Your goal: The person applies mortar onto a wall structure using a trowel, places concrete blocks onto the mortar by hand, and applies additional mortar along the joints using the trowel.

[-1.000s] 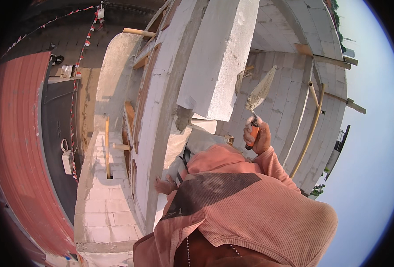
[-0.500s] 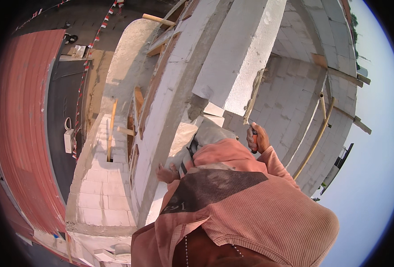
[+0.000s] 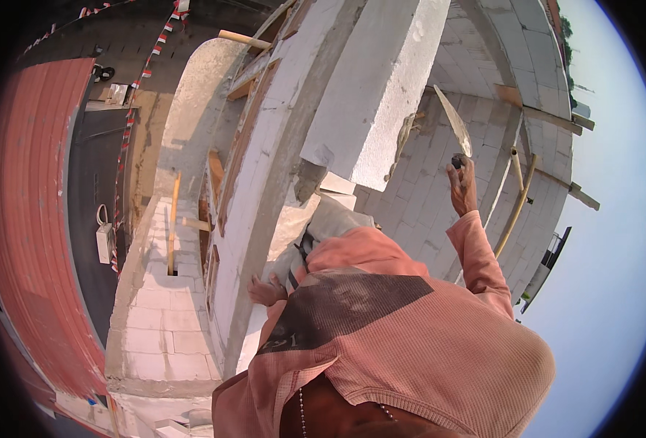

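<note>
Presently: trowel [image 3: 455, 125], two o'clock, gripped in right hand [image 3: 463, 186]; left hand [image 3: 266, 292], unclenched, against wall [image 3: 270, 197], seven o'clock. Apparently mortaring block [image 3: 370, 95], one o'clock; next likely needs steady trowel angle.

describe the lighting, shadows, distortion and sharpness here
Head view: sunlight brightens the right face of the white block, its left face duller; head view: shadow covers part of the pale rounded slab; head view: fisheye curvature bows the red roof and blackens the corners; head view: the trowel has a legible outline.
</note>
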